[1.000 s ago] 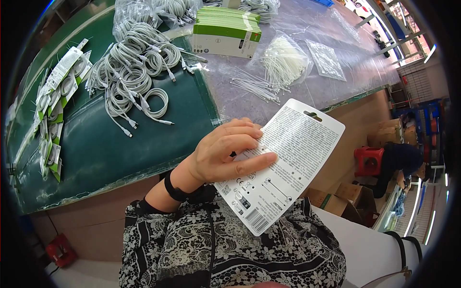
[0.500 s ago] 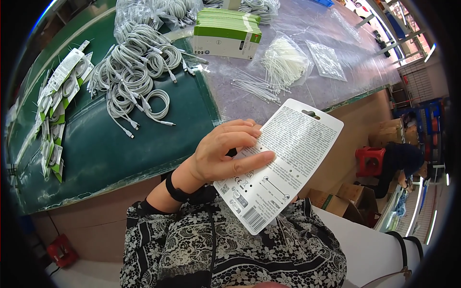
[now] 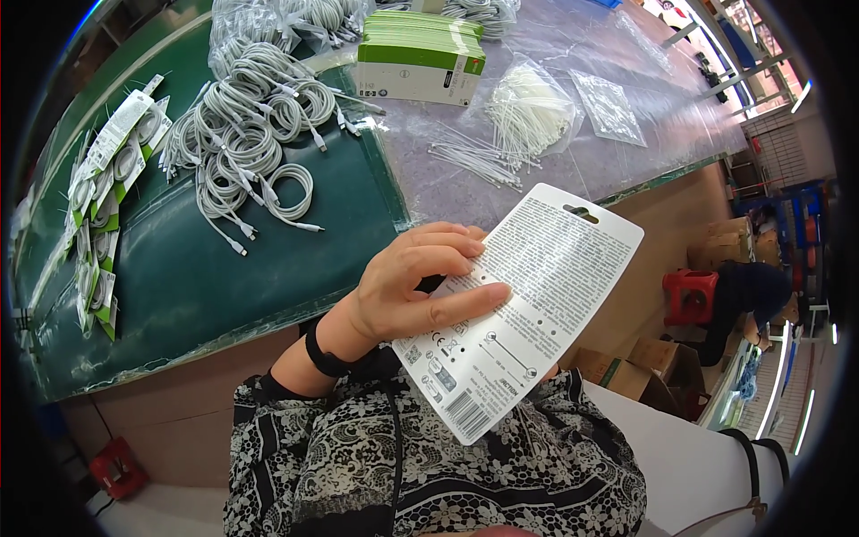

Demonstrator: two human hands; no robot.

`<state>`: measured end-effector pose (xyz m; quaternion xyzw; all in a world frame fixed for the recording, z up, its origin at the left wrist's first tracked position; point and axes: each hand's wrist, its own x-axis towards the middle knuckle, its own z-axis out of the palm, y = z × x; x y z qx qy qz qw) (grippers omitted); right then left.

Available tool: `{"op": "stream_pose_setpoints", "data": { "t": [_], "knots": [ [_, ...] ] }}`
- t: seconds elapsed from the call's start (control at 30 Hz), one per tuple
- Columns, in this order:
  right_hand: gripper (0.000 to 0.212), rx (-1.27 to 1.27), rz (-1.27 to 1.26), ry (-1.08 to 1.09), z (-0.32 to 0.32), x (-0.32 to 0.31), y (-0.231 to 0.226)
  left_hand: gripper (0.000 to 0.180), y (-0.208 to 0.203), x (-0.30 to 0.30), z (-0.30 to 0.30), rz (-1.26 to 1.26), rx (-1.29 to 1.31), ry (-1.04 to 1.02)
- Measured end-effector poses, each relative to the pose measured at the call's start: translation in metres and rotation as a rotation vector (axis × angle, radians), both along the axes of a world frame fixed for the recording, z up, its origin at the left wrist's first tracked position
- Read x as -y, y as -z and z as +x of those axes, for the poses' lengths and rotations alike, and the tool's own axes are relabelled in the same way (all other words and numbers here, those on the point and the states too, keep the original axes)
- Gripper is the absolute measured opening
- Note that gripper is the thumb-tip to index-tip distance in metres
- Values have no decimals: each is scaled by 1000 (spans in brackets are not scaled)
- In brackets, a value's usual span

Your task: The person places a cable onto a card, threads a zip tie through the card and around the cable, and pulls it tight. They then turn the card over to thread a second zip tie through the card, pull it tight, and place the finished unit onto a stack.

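A white cardboard backing card [image 3: 564,268] is held tilted in front of my body, its printed side up, with a hanging slot at its top end and small punched holes. My left hand [image 3: 425,282] grips its left edge, thumb lying across the printed face and fingers bent at the edge. My right hand is almost wholly hidden behind the card; only a sliver of skin [image 3: 551,372] shows at the lower right edge, so its fingers cannot be made out. Whatever lies on the card's underside is out of sight.
Coiled light-grey cables [image 3: 242,134] lie heaped on the green mat [image 3: 295,259]. Finished carded cables [image 3: 107,197] overlap at the left. Beyond are a stack of green-and-white cards [image 3: 416,76], white cable ties [image 3: 528,112] and a clear bag [image 3: 607,107]. Another person [image 3: 747,291] works far right.
The card has shifted and tilted very slightly, its lower end moving a little left and down. My left hand keeps nearly the same grip.
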<state>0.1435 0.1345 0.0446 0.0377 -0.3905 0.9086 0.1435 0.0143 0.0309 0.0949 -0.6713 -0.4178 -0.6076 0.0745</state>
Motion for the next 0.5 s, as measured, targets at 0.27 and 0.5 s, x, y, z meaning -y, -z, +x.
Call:
{"op": "stream_pose_setpoints", "data": {
  "t": [0.27,0.5],
  "knots": [
    [50,180,-124,67,17,9,3,40,5,2,2,34,-25,-30],
    [62,300,-299,83,24,17,16,41,4,2,-3,5,-36,-11]
  ]
}}
